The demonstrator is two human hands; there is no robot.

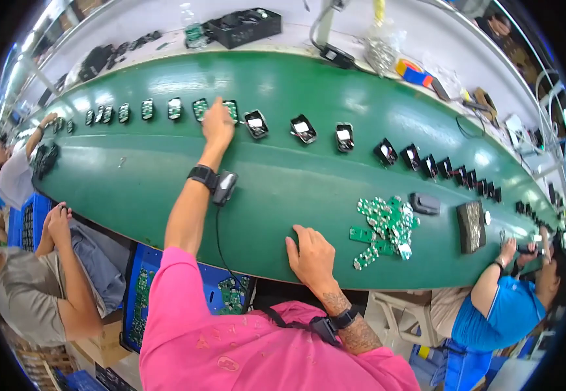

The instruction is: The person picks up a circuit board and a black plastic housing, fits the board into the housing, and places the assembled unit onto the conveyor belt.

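My left hand reaches over the far part of the green table, its index finger stretched out and the other fingers partly hidden. Its fingers are at a small black case with a green circuit board inside; whether they press on it I cannot tell. Close to its left lies another board-filled case. To the right stands an open black case with a white piece and wires inside. Near the table's front edge my right hand rests on the surface, fingers loosely apart, holding nothing. A pile of green circuit boards lies right of it.
The row of cases continues right to a black case and beyond. Right of the pile are a dark grey device and a dark block. A blue bin holds boards below the edge. Co-workers sit at both sides.
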